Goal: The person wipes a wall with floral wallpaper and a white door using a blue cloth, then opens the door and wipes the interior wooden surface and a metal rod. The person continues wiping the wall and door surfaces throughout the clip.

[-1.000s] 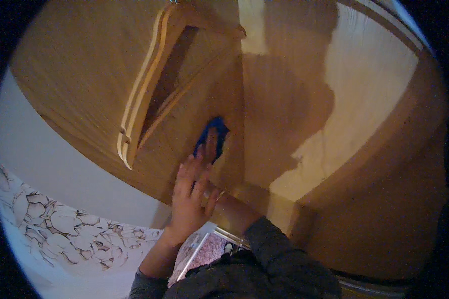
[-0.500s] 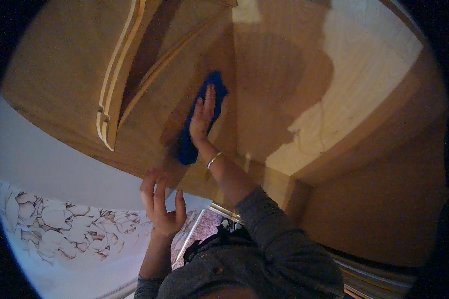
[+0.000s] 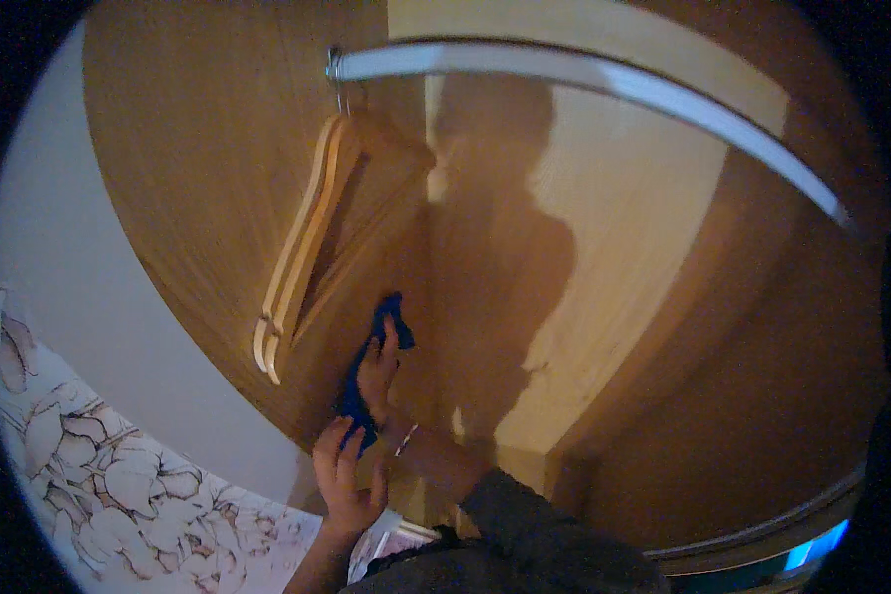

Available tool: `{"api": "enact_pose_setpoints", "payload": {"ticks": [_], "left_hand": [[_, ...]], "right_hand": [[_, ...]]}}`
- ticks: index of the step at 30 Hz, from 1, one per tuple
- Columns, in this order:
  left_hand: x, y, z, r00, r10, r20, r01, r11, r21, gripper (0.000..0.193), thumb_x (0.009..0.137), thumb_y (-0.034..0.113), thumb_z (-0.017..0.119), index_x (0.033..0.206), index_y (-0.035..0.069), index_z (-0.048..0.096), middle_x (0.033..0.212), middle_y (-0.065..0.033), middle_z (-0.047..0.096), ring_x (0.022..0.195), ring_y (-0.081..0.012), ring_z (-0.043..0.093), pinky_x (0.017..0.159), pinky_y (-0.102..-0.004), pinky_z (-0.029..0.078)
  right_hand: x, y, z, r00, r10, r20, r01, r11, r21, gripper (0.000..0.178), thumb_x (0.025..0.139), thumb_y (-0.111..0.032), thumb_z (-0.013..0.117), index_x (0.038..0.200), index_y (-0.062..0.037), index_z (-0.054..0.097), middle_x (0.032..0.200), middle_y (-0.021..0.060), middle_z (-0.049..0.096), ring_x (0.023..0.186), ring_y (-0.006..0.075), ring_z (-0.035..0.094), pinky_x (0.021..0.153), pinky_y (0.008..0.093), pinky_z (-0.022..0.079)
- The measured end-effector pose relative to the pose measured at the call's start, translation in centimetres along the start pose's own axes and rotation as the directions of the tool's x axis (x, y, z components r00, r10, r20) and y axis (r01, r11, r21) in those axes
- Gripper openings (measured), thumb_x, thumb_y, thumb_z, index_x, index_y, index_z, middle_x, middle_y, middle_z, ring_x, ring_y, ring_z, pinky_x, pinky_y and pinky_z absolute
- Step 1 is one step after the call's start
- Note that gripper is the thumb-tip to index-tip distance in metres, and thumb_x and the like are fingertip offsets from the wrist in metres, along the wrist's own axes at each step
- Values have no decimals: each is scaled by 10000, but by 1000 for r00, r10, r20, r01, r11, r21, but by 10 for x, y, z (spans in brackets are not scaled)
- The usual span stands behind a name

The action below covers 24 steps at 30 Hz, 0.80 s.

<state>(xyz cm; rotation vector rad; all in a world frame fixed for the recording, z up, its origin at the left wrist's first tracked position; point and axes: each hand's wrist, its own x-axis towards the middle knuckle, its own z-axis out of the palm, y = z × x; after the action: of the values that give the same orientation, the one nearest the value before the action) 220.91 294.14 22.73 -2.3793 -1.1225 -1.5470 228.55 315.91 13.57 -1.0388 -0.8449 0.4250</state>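
Note:
A blue cloth [image 3: 352, 401] is pressed against the wooden side wall [image 3: 198, 178] inside a wardrobe. My right hand [image 3: 377, 374] lies over it, holding it to the wood, with the cloth sticking out above and below the fingers. A bracelet circles that wrist. Lower down, my left hand [image 3: 346, 487] is raised with its fingers apart, close to the cloth's bottom end. Whether its fingertips touch the cloth I cannot tell.
Wooden hangers [image 3: 302, 247] hang along the side wall from a metal rail [image 3: 584, 74] crossing above. The back panel [image 3: 604, 257] carries my shadow. Outside the wardrobe, at the left, is a wall with a flower pattern [image 3: 119, 475].
My view has tilted up, bringing the rail and the hangers' tops into sight. My right hand and the cloth appear lower in the picture, nearer my left hand, which stays open.

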Motion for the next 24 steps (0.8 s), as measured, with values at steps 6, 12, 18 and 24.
{"api": "enact_pose_setpoints", "payload": {"ticks": [6,12,18,24], "left_hand": [[13,7,5,991,135,-17,-136,984,-114,497,781,71,700,1255,-10,575,1339,-225,530,1221,-416,515,1035,-506,417],[2,3,-2,983,183,-18,-184,974,-130,488,796,82,716,1254,-16,576,1342,-229,529,1209,-415,518,1014,-495,426],[-21,3,-17,983,179,-32,-182,976,-123,465,802,59,706,1240,-24,574,1321,-231,534,1185,-408,524,1000,-482,430],[-37,-8,-45,994,68,-84,-76,993,-95,445,824,45,667,1250,-27,561,1321,-262,533,1203,-429,519,1020,-507,428]], "right_hand": [[14,-73,-58,988,-151,38,153,987,-58,362,1020,-168,459,1328,11,520,1326,177,558,1249,318,486,1076,373,351],[6,-125,-138,999,-5,45,19,952,-306,314,993,-213,507,1179,9,627,1144,170,651,1055,331,581,944,400,448],[50,-138,-162,995,-101,-3,95,946,-310,274,976,-218,521,1080,-4,657,982,135,670,935,305,600,847,409,473],[123,-100,-152,988,144,-64,-113,931,347,212,966,-154,511,1068,-15,634,951,90,654,879,241,607,790,361,509]]}}
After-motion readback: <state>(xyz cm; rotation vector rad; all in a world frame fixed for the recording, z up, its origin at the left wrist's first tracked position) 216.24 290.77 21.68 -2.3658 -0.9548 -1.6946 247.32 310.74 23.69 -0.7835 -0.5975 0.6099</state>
